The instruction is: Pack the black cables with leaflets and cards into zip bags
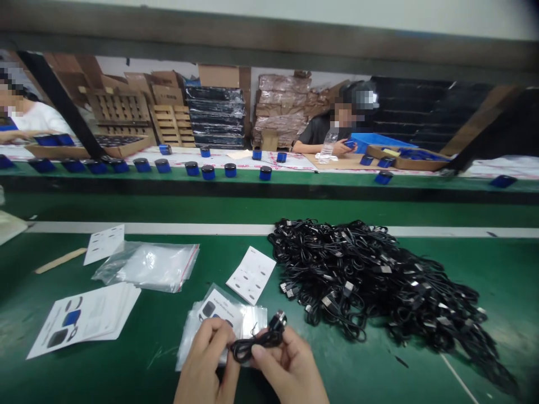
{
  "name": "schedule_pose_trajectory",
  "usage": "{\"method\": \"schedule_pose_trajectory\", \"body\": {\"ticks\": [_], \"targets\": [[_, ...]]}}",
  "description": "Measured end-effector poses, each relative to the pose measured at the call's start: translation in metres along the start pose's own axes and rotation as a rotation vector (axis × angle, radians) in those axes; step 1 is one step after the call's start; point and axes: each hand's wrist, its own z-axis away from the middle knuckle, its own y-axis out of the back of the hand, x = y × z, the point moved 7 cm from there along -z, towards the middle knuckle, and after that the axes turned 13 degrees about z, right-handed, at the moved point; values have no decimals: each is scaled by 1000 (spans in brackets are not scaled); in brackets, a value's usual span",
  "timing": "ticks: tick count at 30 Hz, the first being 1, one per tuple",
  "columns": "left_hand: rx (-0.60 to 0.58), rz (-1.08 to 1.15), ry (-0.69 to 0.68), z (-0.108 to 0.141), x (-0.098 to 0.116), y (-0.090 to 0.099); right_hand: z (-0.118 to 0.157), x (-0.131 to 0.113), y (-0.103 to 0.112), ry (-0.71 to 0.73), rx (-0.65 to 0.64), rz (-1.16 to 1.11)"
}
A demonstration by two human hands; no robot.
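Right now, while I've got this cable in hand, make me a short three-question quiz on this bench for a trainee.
1. True or false: the pile of black cables lies to the right of the leaflet stack.
2. What is in the right hand? A) a water bottle; B) a bundled cable; C) a cardboard box.
3. Fill in: the bench top under the leaflet stack is coloured ____.

Key: 1. True; 2. B; 3. green.

Open bench [158, 331] runs between the leaflet stack [90, 320] and the plastic bags [185, 336] at the left hand [208, 359]; a second lane crosses behind the white strip [168, 228]. Cable heap [357, 280] obstructs reach to the right, a loose leaflet [251, 275] lies just beyond the bags, and blue devices [230, 171] line the far ledge [320, 183] below an overhead beam [269, 53].
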Motion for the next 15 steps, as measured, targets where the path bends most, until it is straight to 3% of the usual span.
{"method": "schedule_pose_trajectory", "body": {"ticks": [4, 7, 9, 15], "targets": [[76, 64, 86, 3, -2, 3, 1, -10, 12, 190, 109, 321], [88, 70, 81, 4, 0, 2, 8, -28, 14, 434, 190, 709], [99, 61, 61, 6, 1, 0, 13, -31, 11, 528, 229, 841], [140, 117, -1, 15, 5, -6, 7, 0, 10, 183, 114, 382]]}}
